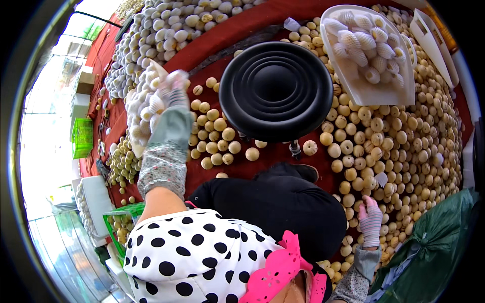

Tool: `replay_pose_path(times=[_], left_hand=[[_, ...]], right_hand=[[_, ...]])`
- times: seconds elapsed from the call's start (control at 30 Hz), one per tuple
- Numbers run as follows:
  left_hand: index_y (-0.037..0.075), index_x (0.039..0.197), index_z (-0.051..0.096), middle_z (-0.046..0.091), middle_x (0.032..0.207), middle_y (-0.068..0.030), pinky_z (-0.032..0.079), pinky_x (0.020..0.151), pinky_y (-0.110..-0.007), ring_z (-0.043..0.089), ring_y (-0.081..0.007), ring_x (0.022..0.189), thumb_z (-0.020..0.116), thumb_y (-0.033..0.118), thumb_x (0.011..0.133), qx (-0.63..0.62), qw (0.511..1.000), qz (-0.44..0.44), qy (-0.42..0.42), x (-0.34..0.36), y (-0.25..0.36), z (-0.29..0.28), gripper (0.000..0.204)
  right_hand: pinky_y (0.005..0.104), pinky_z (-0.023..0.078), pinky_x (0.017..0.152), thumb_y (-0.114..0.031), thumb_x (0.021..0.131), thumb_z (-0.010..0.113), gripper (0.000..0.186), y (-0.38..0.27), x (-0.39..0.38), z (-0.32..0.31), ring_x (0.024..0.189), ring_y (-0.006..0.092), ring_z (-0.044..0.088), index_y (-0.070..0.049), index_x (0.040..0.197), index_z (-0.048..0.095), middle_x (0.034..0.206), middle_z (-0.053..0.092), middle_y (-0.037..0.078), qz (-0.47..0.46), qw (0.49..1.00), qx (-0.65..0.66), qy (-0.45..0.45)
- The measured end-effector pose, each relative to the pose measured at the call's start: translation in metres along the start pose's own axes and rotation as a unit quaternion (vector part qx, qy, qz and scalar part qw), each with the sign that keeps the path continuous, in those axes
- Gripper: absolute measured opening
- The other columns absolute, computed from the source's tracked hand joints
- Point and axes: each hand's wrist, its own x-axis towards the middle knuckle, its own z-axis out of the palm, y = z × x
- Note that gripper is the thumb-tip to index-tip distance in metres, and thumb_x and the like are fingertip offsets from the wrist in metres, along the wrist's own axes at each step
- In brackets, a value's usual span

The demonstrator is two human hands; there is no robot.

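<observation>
My left hand, smeared by motion, reaches over a white holder of foam-sleeved round pieces at the upper left; whether it grips anything is unclear. My right hand, low on the right in a striped fingerless glove, has its fingers slightly apart at the edge of a bed of loose tan balls, touching or nearly touching them. More tan balls lie on red cloth between the left hand and a round black stool seat.
A white scoop-shaped tray of netted pieces sits upper right. A heap of white-sleeved pieces covers the back. A green bag lies lower right, a green basket lower left. My bent leg occupies the lower middle.
</observation>
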Motion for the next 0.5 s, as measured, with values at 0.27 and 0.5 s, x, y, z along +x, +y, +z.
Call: replay_pose_path(times=[0.27,0.5], left_hand=[[0.007,0.117,0.054,0.057,0.107,-0.0134,0.051,0.072,-0.030,0.058,-0.0218,0.093,0.063,0.016,0.082,0.387,0.907,-0.042,0.158,0.067,-0.043,-0.184,0.037],[0.006,0.115,0.056,0.058,0.107,-0.0132,0.049,0.078,-0.031,0.058,-0.0214,0.095,0.060,0.013,0.083,0.504,0.860,0.067,-0.031,0.061,-0.063,-0.097,0.033]], right_hand=[[0.0370,0.048,0.073,-0.009,0.083,0.059,0.027,0.028,-0.023,0.015,0.083,0.0308,0.060,-0.004,0.109,0.056,0.096,0.060,0.016,0.062,0.997,-0.024,-0.028],[0.0417,0.049,0.076,-0.021,0.083,0.059,0.033,0.035,-0.067,0.022,0.091,0.0359,0.059,-0.004,0.111,0.057,0.101,0.061,0.018,0.086,0.995,-0.049,0.022]])
